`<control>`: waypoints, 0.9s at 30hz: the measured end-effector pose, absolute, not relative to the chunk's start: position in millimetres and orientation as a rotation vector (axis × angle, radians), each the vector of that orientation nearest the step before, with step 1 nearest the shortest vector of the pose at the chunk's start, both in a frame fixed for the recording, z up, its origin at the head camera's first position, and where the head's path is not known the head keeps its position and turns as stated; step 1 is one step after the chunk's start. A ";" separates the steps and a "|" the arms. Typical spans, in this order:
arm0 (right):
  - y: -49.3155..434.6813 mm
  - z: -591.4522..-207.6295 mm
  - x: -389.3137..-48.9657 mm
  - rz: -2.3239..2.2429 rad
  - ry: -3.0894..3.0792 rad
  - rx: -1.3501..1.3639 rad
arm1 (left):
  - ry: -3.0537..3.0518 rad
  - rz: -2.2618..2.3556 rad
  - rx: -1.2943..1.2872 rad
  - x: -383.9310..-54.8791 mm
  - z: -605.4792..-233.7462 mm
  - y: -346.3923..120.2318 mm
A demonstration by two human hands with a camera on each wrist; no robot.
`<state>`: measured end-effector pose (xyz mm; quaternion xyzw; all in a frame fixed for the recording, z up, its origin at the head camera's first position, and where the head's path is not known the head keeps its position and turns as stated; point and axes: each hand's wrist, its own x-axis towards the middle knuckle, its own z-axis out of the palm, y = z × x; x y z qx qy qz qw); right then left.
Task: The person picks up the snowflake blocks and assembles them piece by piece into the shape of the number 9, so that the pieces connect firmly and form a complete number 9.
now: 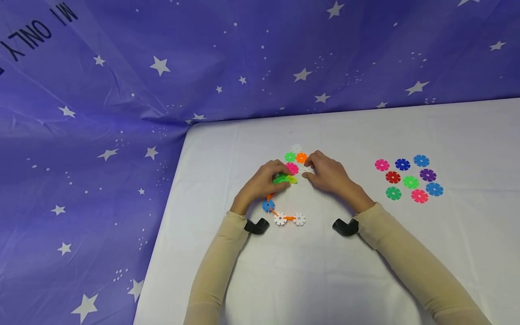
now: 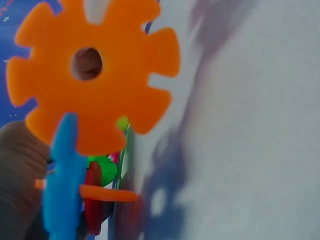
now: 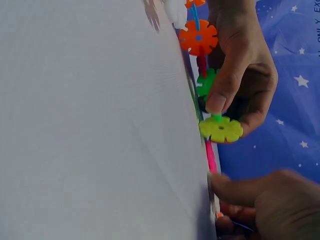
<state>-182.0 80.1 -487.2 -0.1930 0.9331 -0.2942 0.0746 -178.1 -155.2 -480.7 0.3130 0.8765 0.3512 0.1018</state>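
My left hand [image 1: 264,181] pinches a chain of slotted plastic discs near its upper end. A yellow disc [image 3: 221,129] and a green disc [image 3: 205,85] stand at its thumb and fingers. Down the chain hang a blue disc [image 1: 268,206] and white discs [image 1: 280,219] joined by an orange disc [image 1: 290,218] on edge. In the left wrist view an orange disc [image 2: 127,65] fills the foreground. My right hand [image 1: 328,174] has thumb and fingertips around a white disc [image 1: 305,170], which they partly cover. A pink disc [image 1: 291,169] lies between the hands.
Beyond the hands lie a loose green disc [image 1: 290,157], an orange disc [image 1: 301,158] and another white disc [image 1: 297,148]. Several loose discs, among them a purple disc [image 1: 428,175], lie flat at the right. A starry blue curtain [image 1: 260,58] borders the white tabletop [image 1: 304,280].
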 end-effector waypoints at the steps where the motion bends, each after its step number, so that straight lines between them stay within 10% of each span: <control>1: 80.8 -486.1 -181.8 -0.887 2.783 -0.570 | 2.592 1.038 0.926 -178.0 -481.3 -155.1; 27: 77.9 -493.5 -154.8 -1.712 2.087 -0.239 | 2.535 1.181 0.924 -179.6 -484.1 -158.6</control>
